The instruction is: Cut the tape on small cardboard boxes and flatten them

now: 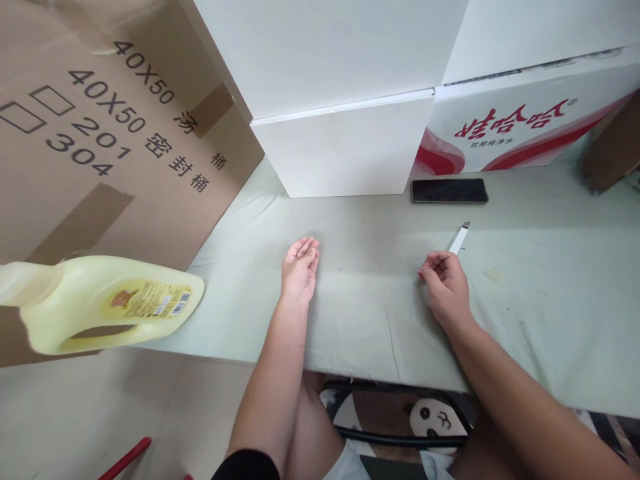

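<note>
1. The pale cloth (360, 320) covers the table under both hands. It looks thin and soft, with a few creases, and would probably drag a little under anything slid across it.
2. At the near left stands the yellow bottle (100, 287). It looks smooth and bulky, likely heavy if full; its built-in handle would be the place to take it.
3. The person's right hand (444, 285) is on the right, its fingers curled in and the thumb near the index finger. Whether they pinch anything cannot be told.
4. The left hand (301, 270), well apart from it, has its fingers close together and slightly bent, with nothing seen in them.
5. The white tool (459, 239) lies at the right hand's far side, slanting far and right, its dark tip at the far end. The hand hides its near end, so contact cannot be told. It looks light, stiff and smooth, perhaps slippery; the white body is the better hold, since the tip may be sharp.
6. Farther off is the phone (449, 191), flat, rigid and probably fragile at the glass; its long edges suit a grip.
7. Beyond stands the white box (345, 150), stiff-sided.
</note>
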Demonstrator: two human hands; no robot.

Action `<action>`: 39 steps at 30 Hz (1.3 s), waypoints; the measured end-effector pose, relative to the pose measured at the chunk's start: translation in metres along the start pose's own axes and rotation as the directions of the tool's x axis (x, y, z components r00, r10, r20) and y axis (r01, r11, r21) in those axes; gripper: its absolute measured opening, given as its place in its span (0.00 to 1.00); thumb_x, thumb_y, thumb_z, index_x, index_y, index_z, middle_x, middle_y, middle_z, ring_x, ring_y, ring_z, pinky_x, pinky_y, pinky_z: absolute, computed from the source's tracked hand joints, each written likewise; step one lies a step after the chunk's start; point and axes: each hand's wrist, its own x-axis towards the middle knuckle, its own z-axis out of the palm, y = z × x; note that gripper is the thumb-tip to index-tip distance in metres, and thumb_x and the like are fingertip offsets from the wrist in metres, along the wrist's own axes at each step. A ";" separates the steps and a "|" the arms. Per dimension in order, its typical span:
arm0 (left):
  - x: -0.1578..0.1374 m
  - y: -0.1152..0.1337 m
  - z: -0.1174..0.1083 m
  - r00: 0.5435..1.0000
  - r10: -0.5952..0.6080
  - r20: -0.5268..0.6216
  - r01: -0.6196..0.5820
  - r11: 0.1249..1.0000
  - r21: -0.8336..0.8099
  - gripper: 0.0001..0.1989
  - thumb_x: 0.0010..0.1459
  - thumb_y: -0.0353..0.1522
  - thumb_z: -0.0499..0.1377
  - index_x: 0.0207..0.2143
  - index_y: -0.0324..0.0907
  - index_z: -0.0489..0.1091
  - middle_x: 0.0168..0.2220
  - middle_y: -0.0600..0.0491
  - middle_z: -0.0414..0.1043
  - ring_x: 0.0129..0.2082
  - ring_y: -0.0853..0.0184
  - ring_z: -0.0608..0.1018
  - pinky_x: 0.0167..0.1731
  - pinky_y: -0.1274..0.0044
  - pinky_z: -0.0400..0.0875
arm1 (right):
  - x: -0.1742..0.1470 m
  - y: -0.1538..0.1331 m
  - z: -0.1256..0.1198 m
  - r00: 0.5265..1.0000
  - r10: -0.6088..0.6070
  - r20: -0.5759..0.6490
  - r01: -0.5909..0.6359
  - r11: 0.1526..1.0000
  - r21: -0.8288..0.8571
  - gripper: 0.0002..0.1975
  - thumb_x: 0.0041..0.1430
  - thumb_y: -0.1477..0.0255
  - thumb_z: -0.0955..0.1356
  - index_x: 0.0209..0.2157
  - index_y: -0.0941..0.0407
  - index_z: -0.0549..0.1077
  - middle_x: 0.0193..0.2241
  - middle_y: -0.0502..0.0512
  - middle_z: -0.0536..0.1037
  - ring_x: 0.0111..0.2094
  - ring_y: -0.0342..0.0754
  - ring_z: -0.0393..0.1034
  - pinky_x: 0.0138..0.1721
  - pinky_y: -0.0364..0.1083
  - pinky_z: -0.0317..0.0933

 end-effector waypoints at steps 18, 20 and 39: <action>0.002 -0.002 -0.003 1.000 0.011 0.008 -0.012 0.998 0.063 0.11 0.58 0.19 0.64 0.40 0.42 0.75 0.44 0.49 0.82 0.41 0.71 0.84 0.43 0.82 0.76 | 0.001 -0.001 0.000 1.000 0.011 -0.001 -0.011 1.000 0.010 0.12 0.48 0.68 0.69 0.37 0.51 0.68 0.29 0.49 0.71 0.31 0.47 0.66 0.36 0.49 0.62; 0.001 -0.002 -0.002 1.000 -0.003 0.002 0.003 0.998 0.070 0.07 0.60 0.21 0.64 0.39 0.40 0.75 0.40 0.48 0.82 0.40 0.70 0.85 0.42 0.81 0.76 | 0.001 -0.001 0.000 1.000 0.019 0.003 -0.019 1.000 0.011 0.13 0.48 0.68 0.69 0.37 0.51 0.68 0.29 0.49 0.71 0.32 0.47 0.66 0.36 0.49 0.62; 0.002 -0.004 -0.003 0.998 -0.046 0.032 0.042 0.993 0.107 0.10 0.56 0.19 0.62 0.38 0.41 0.75 0.43 0.47 0.82 0.52 0.65 0.83 0.60 0.73 0.72 | 0.001 -0.002 0.001 0.999 0.042 0.000 -0.042 0.999 0.014 0.13 0.48 0.68 0.69 0.38 0.52 0.67 0.29 0.49 0.70 0.31 0.47 0.66 0.36 0.49 0.62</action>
